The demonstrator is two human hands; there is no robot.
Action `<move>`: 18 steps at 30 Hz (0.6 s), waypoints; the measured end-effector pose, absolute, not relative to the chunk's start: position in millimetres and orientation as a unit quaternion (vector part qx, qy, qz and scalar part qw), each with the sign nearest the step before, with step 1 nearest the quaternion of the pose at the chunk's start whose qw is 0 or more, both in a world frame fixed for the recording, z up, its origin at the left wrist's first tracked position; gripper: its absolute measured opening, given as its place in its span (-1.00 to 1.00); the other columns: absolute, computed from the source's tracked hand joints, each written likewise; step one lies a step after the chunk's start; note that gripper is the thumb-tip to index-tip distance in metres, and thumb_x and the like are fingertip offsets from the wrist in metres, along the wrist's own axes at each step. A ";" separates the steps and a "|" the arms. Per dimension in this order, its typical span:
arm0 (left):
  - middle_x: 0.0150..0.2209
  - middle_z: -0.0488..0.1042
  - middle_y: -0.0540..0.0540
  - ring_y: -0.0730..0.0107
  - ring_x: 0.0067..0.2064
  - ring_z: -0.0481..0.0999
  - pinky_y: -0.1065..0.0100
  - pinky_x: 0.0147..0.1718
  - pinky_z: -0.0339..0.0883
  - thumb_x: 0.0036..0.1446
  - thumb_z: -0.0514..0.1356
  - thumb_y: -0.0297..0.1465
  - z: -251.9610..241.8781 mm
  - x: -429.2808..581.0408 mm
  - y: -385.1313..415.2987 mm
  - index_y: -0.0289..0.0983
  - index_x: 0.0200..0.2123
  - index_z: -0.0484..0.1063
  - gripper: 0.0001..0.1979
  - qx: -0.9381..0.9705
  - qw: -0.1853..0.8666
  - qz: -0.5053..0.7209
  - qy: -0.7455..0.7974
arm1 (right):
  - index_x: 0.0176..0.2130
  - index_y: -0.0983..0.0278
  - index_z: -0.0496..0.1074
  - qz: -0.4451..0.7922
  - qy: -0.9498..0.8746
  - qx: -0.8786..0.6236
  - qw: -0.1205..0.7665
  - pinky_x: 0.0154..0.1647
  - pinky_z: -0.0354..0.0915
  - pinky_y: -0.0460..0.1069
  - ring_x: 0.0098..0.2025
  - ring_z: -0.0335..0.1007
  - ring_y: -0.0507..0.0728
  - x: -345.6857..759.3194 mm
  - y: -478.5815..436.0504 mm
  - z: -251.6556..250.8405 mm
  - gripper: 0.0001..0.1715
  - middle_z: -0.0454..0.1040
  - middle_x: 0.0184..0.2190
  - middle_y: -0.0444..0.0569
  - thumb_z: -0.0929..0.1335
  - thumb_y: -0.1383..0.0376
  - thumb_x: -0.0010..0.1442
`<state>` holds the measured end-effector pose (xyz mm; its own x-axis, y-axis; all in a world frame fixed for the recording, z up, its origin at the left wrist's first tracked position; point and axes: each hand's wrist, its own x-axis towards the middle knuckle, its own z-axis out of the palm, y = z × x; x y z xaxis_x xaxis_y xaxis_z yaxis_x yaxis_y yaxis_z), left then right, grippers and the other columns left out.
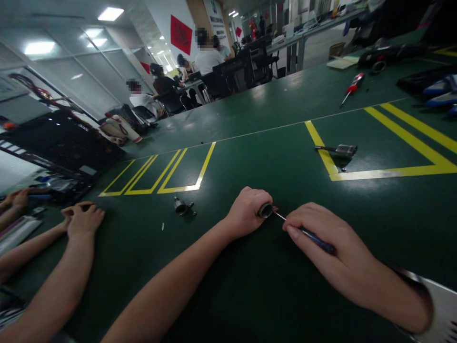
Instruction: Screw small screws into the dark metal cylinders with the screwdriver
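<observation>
My left hand (248, 212) is closed around a small dark metal cylinder (265, 210), its hollow round end facing me. My right hand (324, 247) grips a thin screwdriver (317, 241) with a dark blue handle. The screwdriver's slim shaft points left, its tip at the edge of the cylinder; whether it touches is too small to tell. Left of my forearm, a metal cup-shaped part (180, 206) lies on the green tabletop (228, 166) with small bits beside it. A metal part with a thin stem (344, 151) rests across yellow tape at the right.
Yellow tape (205, 166) outlines areas on the table. Farther off lie a red-handled screwdriver (353, 87), a black power tool (389, 55) and blue-handled tools (441, 90). At the left, a co-worker's hands (84, 219) rest at the table beside black equipment (64, 147).
</observation>
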<state>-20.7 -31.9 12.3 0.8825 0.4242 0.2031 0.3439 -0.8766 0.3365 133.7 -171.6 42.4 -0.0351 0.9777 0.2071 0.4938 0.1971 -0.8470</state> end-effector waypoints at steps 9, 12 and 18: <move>-0.44 0.40 0.02 0.46 -0.39 0.36 0.37 -0.31 0.12 0.16 0.13 -0.30 15.1 -22.6 -32.4 -0.27 -0.40 0.28 -0.83 0.962 0.169 0.124 0.177 | -0.46 0.23 0.50 0.511 -0.429 -0.563 0.488 -0.19 0.22 0.07 -0.23 0.39 0.19 147.7 -158.6 39.9 -0.73 0.52 -0.40 -0.04 0.28 0.21 0.14; -0.43 0.40 0.03 0.47 -0.39 0.36 0.38 -0.30 0.15 0.13 0.16 -0.28 14.3 -22.7 -30.6 -0.27 -0.40 0.27 -0.82 0.952 0.194 0.135 0.195 | -0.44 0.25 0.52 0.564 -0.349 -0.524 0.534 -0.12 0.23 0.07 -0.20 0.40 0.18 147.6 -155.3 37.1 -0.75 0.53 -0.39 -0.03 0.30 0.21 0.14; -0.44 0.39 0.04 0.46 -0.39 0.36 0.38 -0.30 0.16 0.11 0.17 -0.30 14.7 -22.1 -30.2 -0.27 -0.41 0.27 -0.83 0.945 0.210 0.140 0.209 | -0.41 0.25 0.51 0.564 -0.335 -0.519 0.548 -0.10 0.23 0.08 -0.20 0.40 0.19 144.1 -157.6 32.7 -0.78 0.52 -0.38 -0.03 0.32 0.21 0.15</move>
<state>-22.1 -30.2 14.7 0.8731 0.4542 0.1771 0.3364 -0.8243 0.4555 144.1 -157.6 32.7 0.1397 0.9659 -0.2181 -0.2714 -0.1744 -0.9465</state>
